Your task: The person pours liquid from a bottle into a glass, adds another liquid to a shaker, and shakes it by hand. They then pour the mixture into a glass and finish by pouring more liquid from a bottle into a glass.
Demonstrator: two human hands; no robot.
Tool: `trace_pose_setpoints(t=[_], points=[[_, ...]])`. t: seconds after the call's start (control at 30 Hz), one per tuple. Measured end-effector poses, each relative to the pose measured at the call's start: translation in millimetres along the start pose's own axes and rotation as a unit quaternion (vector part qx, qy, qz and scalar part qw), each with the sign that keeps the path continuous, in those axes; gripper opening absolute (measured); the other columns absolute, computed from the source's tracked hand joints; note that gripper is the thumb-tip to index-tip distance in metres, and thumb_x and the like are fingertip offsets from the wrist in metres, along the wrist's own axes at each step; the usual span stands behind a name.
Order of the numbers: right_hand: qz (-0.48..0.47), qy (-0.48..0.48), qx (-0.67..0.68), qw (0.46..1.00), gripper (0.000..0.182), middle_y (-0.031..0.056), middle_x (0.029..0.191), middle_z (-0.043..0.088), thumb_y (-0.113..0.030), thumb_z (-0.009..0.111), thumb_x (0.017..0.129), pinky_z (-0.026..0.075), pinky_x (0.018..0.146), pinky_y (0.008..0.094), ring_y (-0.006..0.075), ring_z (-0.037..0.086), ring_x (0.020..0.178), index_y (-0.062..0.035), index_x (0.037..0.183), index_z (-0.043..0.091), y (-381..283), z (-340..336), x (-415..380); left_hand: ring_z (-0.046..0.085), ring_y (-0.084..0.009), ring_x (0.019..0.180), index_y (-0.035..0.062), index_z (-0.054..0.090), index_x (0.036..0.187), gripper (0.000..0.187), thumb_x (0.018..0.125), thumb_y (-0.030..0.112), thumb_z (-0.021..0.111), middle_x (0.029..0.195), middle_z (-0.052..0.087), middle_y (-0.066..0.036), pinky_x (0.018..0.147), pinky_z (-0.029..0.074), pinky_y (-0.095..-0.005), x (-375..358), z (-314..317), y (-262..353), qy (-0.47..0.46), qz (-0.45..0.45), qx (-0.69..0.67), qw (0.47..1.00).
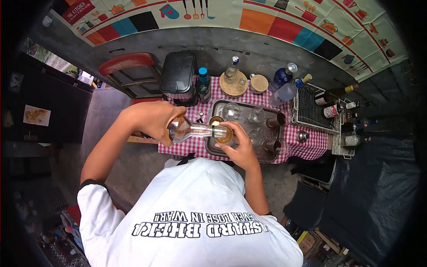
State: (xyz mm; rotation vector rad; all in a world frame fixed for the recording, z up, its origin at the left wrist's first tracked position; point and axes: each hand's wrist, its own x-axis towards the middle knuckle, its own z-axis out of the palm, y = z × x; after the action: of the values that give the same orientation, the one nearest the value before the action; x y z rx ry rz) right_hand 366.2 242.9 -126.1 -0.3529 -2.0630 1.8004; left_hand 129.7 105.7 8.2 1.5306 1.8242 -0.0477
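Observation:
My left hand (153, 121) is wrapped round the wide body of a transparent glass bottle (191, 130), which lies tipped on its side with its neck pointing right. The neck's end reaches the mouth of a drinking glass (227, 139) with amber-brown content. Fingers and thumb of my right hand (241, 146) are closed round that glass. Both are held over the left part of a metal tray (212, 150). Just behind the held glass is another small round vessel (216, 120), partly hidden. Elsewhere on the tray stand several glasses, among them a dark brown one (276, 119).
A red-checked cloth (178, 149) covers the table. Behind the tray stand a black bin (178, 78), a blue-capped bottle (203, 86), a wooden board (233, 89) bearing a bottle, a lidded mug (259, 83) and a blue bottle (281, 79). Wire baskets (307, 107) with bottles are at right.

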Motion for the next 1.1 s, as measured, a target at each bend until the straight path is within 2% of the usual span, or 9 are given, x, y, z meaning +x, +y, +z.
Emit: trace_pose_setpoints(t=[0.5, 0.57, 0.8, 0.87, 1.1], points=[[0.001, 0.021, 0.004, 1.0, 0.054, 0.011, 0.12, 0.058, -0.005, 0.078, 0.078, 0.051, 0.098, 0.0363, 0.0234, 0.061, 0.114, -0.0043, 0.127, 0.056, 3, 58, 19, 0.068, -0.0342, 0.079, 0.0027, 0.055, 0.095, 0.056, 0.058, 0.031, 0.085, 0.085, 0.069, -0.016, 0.07, 0.051, -0.0395, -22, -2, -59, -0.023, 0.023, -0.003, 0.999], [0.002, 0.02, 0.021, 1.0, 0.054, 0.0111, 0.119, 0.058, -0.005, 0.078, 0.078, 0.051, 0.097, 0.0362, 0.0231, 0.061, 0.114, -0.0042, 0.127, 0.056, 4, 63, 21, 0.069, -0.0345, 0.07, -0.0002, 0.058, 0.093, 0.052, 0.052, 0.025, 0.079, 0.074, 0.068, -0.018, 0.063, 0.052, -0.0398, -23, 1, -68, 0.004, 0.041, -0.011, 0.999], [-0.003, 0.026, 0.012, 1.0, 0.055, 0.0101, 0.119, 0.058, -0.002, 0.078, 0.078, 0.052, 0.096, 0.0365, 0.0226, 0.061, 0.112, -0.0035, 0.127, 0.055, 7, 80, 22, 0.068, -0.035, 0.071, 0.0008, 0.056, 0.093, 0.054, 0.053, 0.027, 0.08, 0.073, 0.067, -0.018, 0.062, 0.051, -0.0403, -30, 2, -82, 0.002, 0.068, -0.014, 0.998], [-0.004, 0.031, 0.015, 0.999, 0.054, 0.0098, 0.119, 0.059, -0.002, 0.078, 0.078, 0.052, 0.096, 0.0363, 0.0224, 0.062, 0.111, -0.0033, 0.127, 0.055, 7, 85, 22, 0.069, -0.0308, 0.08, 0.0045, 0.055, 0.093, 0.052, 0.055, 0.026, 0.083, 0.091, 0.072, -0.013, 0.069, 0.052, -0.0373, -34, -3, -78, -0.033, 0.038, 0.01, 0.999], [-0.01, 0.027, 0.003, 1.0, 0.055, 0.0089, 0.119, 0.058, 0.0, 0.078, 0.077, 0.051, 0.098, 0.0351, 0.0204, 0.061, 0.112, -0.0028, 0.127, 0.056, 5, 94, 22, 0.069, -0.0312, 0.078, 0.0036, 0.055, 0.093, 0.052, 0.054, 0.024, 0.082, 0.088, 0.071, -0.013, 0.068, 0.051, -0.0375, -41, 3, -88, -0.016, 0.056, -0.003, 0.998]])
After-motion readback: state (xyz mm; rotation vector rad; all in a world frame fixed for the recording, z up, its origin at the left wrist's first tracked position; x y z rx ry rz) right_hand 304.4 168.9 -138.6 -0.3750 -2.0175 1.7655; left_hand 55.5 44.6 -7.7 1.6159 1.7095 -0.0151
